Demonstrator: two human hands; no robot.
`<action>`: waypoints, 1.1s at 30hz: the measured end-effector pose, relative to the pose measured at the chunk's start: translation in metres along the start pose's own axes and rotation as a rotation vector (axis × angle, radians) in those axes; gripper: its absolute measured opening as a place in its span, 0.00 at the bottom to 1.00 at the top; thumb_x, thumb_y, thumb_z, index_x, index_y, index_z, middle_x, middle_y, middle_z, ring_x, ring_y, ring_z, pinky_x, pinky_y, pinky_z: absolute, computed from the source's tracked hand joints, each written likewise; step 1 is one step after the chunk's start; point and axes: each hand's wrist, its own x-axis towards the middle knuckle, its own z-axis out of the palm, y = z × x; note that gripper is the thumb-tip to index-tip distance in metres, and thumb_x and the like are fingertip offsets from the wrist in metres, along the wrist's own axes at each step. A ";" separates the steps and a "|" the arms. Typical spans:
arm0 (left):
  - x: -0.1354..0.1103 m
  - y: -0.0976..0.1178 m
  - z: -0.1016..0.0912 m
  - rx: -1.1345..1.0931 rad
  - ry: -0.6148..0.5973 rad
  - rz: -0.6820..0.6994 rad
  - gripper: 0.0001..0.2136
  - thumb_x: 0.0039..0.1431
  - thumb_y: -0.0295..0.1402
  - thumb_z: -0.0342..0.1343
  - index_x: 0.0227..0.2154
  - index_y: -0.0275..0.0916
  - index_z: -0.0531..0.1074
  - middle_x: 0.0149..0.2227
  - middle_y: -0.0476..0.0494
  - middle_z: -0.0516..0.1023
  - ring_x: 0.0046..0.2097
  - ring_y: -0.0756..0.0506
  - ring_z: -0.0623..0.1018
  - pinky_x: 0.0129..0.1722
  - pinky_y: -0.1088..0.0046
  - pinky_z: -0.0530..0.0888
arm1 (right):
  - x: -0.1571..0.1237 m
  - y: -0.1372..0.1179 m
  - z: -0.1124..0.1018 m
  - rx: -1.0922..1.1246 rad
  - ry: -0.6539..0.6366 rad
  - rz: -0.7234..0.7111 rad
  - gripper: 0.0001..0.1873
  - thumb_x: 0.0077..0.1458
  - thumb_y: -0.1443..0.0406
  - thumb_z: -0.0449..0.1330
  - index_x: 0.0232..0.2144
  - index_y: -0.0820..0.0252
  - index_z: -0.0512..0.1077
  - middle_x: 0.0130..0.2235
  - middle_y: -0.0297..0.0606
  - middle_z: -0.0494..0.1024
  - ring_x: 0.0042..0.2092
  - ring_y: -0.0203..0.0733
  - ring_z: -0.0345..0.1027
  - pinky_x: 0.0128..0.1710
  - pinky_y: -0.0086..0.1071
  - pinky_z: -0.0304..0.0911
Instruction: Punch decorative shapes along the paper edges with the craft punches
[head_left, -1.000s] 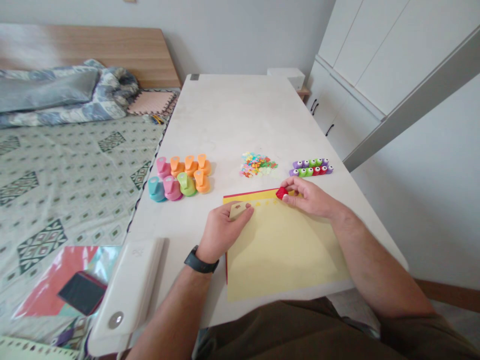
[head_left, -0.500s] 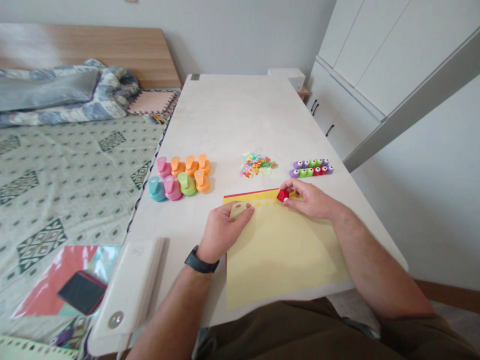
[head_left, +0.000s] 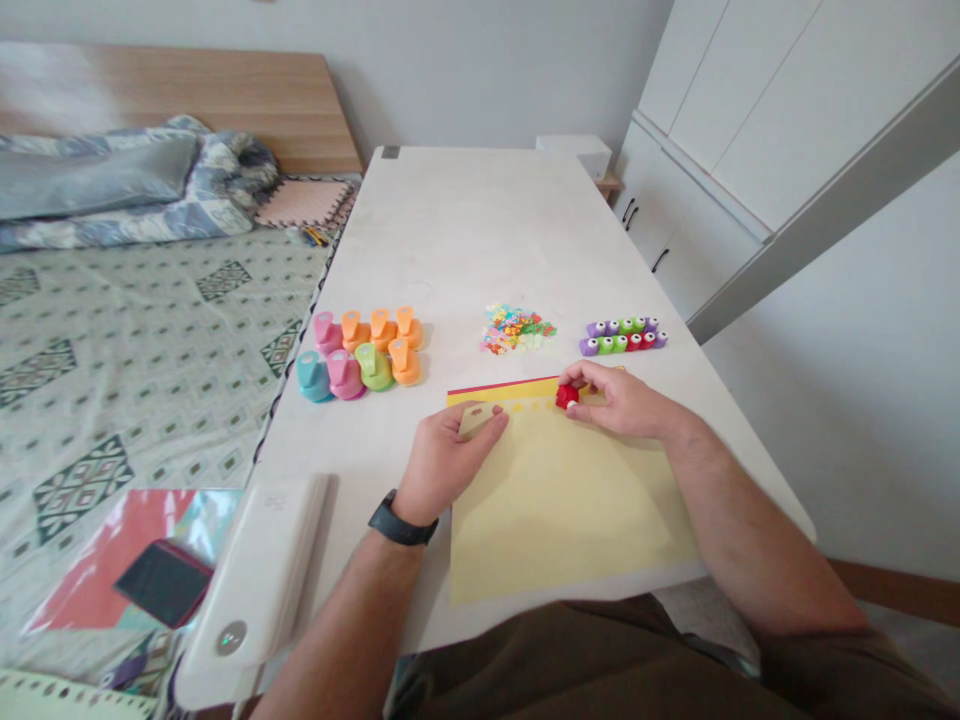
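Observation:
A pale yellow sheet of paper (head_left: 570,510) lies in front of me, with several small punched holes along its far edge. My left hand (head_left: 457,445) pinches the far left corner of the sheet, thumb on top. In my right hand (head_left: 615,400) is a small red craft punch (head_left: 567,397) with a white button, held between thumb and fingers at the sheet's far edge. The thumb rests by the button; whether it is pressed I cannot tell. Brighter yellow paper (head_left: 517,393) with a red edge shows beneath the pale sheet.
Beyond the paper lies a pile of coloured paper cutouts (head_left: 517,328). Larger craft punches (head_left: 375,367) stand left, small ones (head_left: 622,337) right. A long white device (head_left: 259,560) occupies the table's near left edge. A phone (head_left: 165,582) lies on the bed beside it.
The red punch has tilted slightly and shifted a little toward me. The sheet's near edge has moved slightly away from me. My left hand keeps its grip.

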 end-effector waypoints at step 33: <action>0.000 0.000 0.001 0.052 0.010 0.062 0.17 0.59 0.47 0.62 0.37 0.37 0.82 0.33 0.45 0.84 0.32 0.47 0.78 0.28 0.76 0.70 | 0.002 0.001 -0.002 0.021 -0.094 0.011 0.15 0.54 0.63 0.67 0.45 0.58 0.77 0.42 0.38 0.82 0.40 0.42 0.73 0.42 0.35 0.67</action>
